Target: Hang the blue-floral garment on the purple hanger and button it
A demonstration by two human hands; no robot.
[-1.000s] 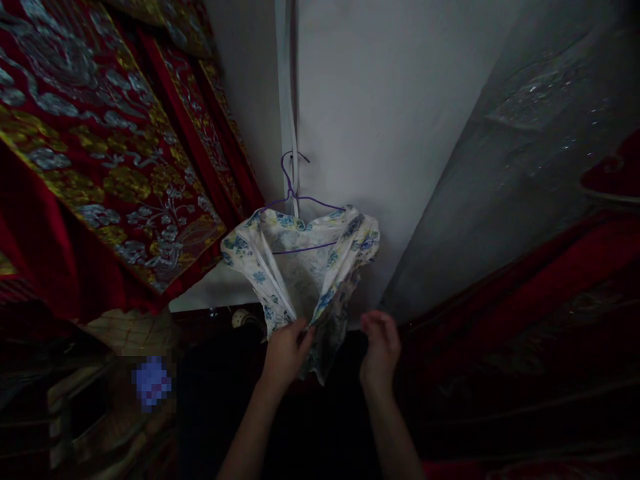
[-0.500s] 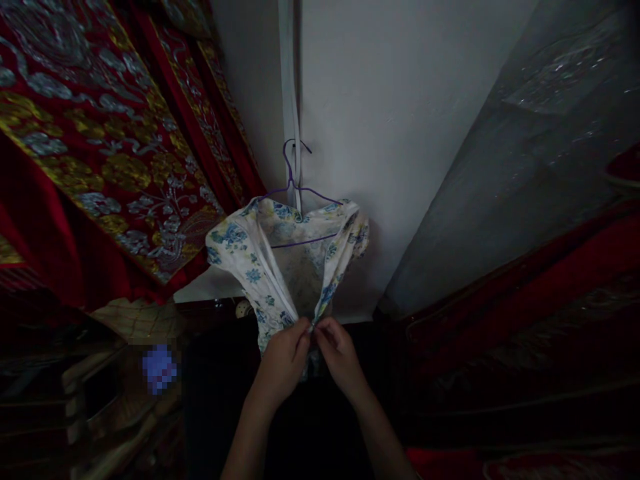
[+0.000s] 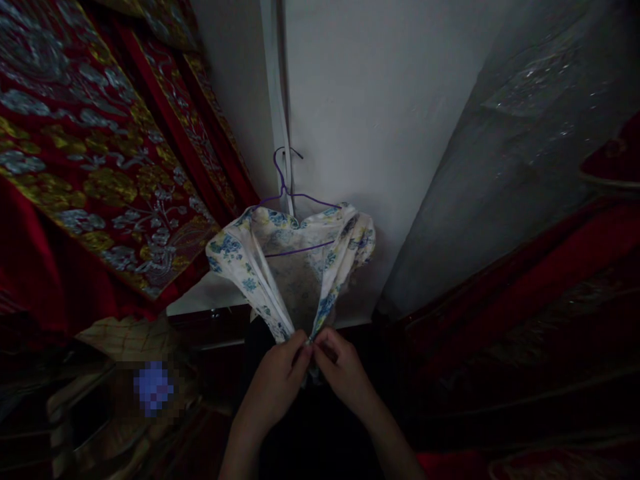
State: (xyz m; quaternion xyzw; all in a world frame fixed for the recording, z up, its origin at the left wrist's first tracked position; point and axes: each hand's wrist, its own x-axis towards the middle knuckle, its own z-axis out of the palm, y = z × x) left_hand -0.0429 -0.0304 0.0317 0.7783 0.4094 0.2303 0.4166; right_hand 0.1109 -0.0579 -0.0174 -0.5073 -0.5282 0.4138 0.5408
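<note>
A white shirt with blue floral print (image 3: 249,283) hangs on a purple wire hanger (image 3: 283,191), whose hook sits at the wall strip. Its front opening makes a V shape, and the hanger's lower bar shows inside. My left hand (image 3: 280,370) pinches the front edge on the left at the bottom of the V. Close beside it, my right hand (image 3: 343,363) pinches the other front edge, fingertips nearly touching those of the left. Whatever fastening lies between the fingers is too small to make out. The shirt's lower part is mostly hidden behind my hands.
Red cloth with gold and silver embroidery (image 3: 120,180) hangs at the left. A pale wall (image 3: 370,100) stands behind the shirt, with a grey plastic-like sheet (image 3: 480,147) to its right. More red fabric (image 3: 525,273) lies at the right. A wooden chair or frame (image 3: 60,427) is at lower left.
The view has shifted slightly, and the hanger's top now appears a little further left. My hands sit slightly lower in view, still pinching the shirt's front edges together.
</note>
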